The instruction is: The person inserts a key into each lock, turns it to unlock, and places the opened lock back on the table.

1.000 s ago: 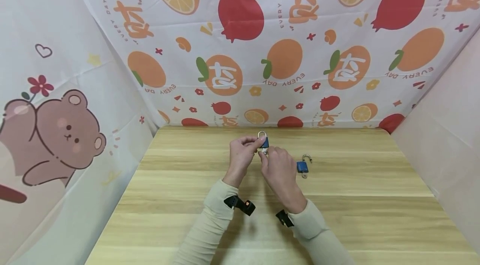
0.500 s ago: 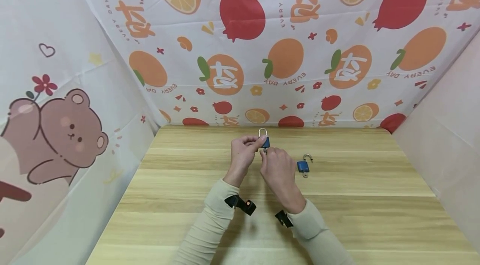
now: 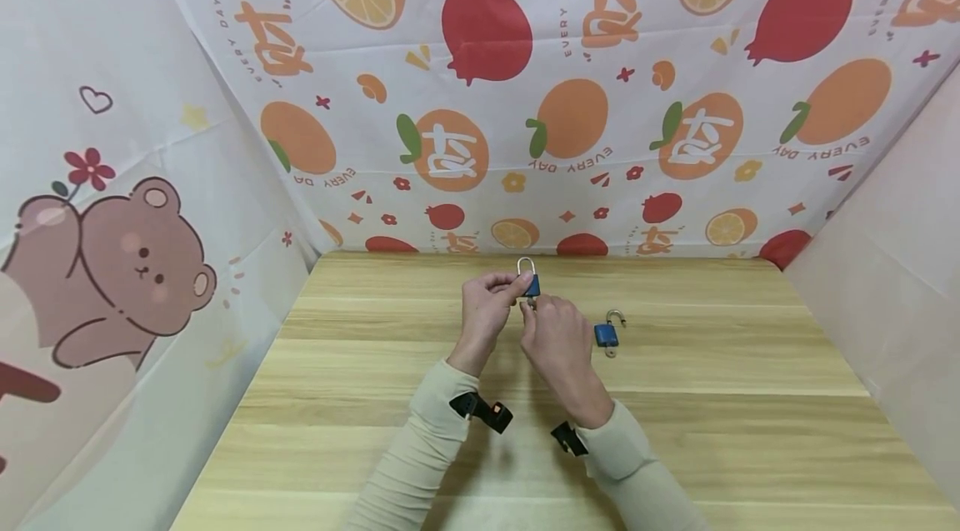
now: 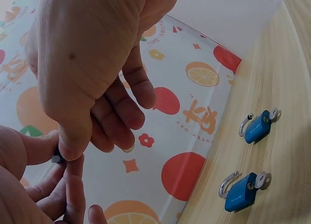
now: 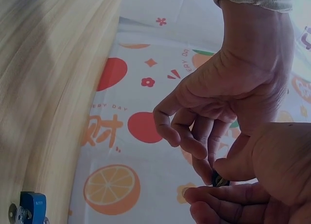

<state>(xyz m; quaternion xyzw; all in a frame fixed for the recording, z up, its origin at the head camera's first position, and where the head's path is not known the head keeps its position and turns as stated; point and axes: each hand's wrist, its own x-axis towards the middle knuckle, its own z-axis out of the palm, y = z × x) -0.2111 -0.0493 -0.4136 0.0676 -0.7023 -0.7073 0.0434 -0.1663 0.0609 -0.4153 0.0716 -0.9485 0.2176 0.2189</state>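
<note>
My left hand [image 3: 483,316] pinches a small blue padlock [image 3: 533,288] between thumb and fingers, its silver shackle pointing up. Just below the padlock body, the thumb and fingers of my right hand [image 3: 558,341] pinch a small silvery key [image 3: 531,303], mostly hidden by the fingertips. Both hands meet closely in the left wrist view, where only a dark bit of the held padlock [image 4: 58,156] shows. The right wrist view likewise has it as a dark piece [image 5: 221,179] between the fingers.
A second blue padlock [image 3: 606,336] lies on the wooden table [image 3: 712,448] right of my right hand, shackle open, key in its base. The left wrist view adds another open padlock [image 4: 240,192] with a key, hidden in the head view. Fruit-print cloth [image 3: 570,118] stands behind the table.
The held padlock's shackle stands slightly higher than a second ago, and less of the silvery key shows beneath the body. Both hands have hardly moved.
</note>
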